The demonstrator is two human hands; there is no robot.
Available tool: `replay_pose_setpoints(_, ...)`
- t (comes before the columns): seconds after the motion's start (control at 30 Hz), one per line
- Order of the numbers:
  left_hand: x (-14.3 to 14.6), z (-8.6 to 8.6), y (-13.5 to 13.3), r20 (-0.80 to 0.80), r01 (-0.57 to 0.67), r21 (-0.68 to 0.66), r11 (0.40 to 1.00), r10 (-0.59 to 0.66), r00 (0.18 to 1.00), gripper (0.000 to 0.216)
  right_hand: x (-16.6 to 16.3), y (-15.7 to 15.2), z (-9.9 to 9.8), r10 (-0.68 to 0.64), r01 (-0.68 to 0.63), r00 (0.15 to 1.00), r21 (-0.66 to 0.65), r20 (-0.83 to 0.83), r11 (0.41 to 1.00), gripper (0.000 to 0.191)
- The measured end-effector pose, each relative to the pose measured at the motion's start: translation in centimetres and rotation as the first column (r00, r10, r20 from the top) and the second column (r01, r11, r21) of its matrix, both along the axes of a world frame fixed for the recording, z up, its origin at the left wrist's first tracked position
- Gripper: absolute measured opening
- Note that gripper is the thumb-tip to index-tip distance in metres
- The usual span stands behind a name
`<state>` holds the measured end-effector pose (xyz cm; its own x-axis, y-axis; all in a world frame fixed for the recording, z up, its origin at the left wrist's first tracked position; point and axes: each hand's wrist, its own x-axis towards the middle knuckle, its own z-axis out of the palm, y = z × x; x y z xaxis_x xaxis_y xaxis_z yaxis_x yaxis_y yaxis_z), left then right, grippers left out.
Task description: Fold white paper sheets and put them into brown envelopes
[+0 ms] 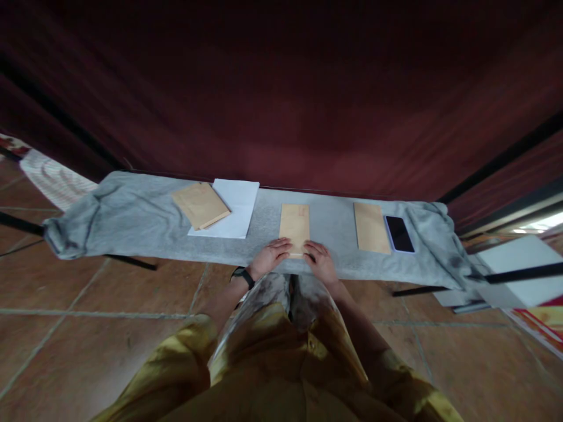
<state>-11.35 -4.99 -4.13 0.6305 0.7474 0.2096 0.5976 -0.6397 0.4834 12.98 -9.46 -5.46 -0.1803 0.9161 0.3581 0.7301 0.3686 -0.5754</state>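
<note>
A tan paper envelope lies upright to me in the middle of the grey cloth, with small reddish print at its upper right. At its near left corner is my left hand, fingers together and resting on the paper. My right hand grips the near right corner, its fingers bent at the edge. Both thumbs are hard to make out. To the left, several similar envelopes are piled partly over white paper sheets. Another tan envelope lies flat on the right.
A phone with a dark screen and pale purple rim lies beside the right envelope. The grey cloth covers a narrow bench and is bunched at both ends. Behind it hangs a dark red curtain. Dark metal bars flank the bench.
</note>
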Motion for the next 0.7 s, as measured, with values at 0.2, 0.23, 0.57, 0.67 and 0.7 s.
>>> replay_pose_setpoints(0.2,0.8,1.3,-0.7,-0.112,-0.046,0.035,0.998,0.049,0.992,0.032,0.0,0.4,0.3,-0.014,0.014,1.0,-0.032,0.003,0.999,0.026)
replay_pose_setpoints(0.23,0.9,1.5,-0.7,-0.145,-0.038,0.038,0.999,0.043,0.988,0.032,0.1,0.5,0.4,-0.004,0.005,1.0,-0.035,0.024,0.999,0.026)
replay_pose_setpoints(0.57,1.3,2.0,-1.0,-0.368,0.037,0.111,0.993,0.007,0.93,0.038,1.6,1.4,1.1,0.163,-0.149,0.935,-0.068,0.315,0.986,0.03)
replay_pose_setpoints(0.67,1.2,1.5,-1.2,-0.339,0.02,0.138,0.99,0.029,0.94,0.036,1.5,1.3,0.6,0.132,-0.122,0.951,-0.053,0.28,0.991,0.028)
replay_pose_setpoints(0.7,1.3,1.4,-1.3,-0.32,0.01,0.144,0.99,0.037,0.947,0.035,1.4,1.3,0.4,0.11,-0.102,0.961,-0.045,0.252,0.994,0.026)
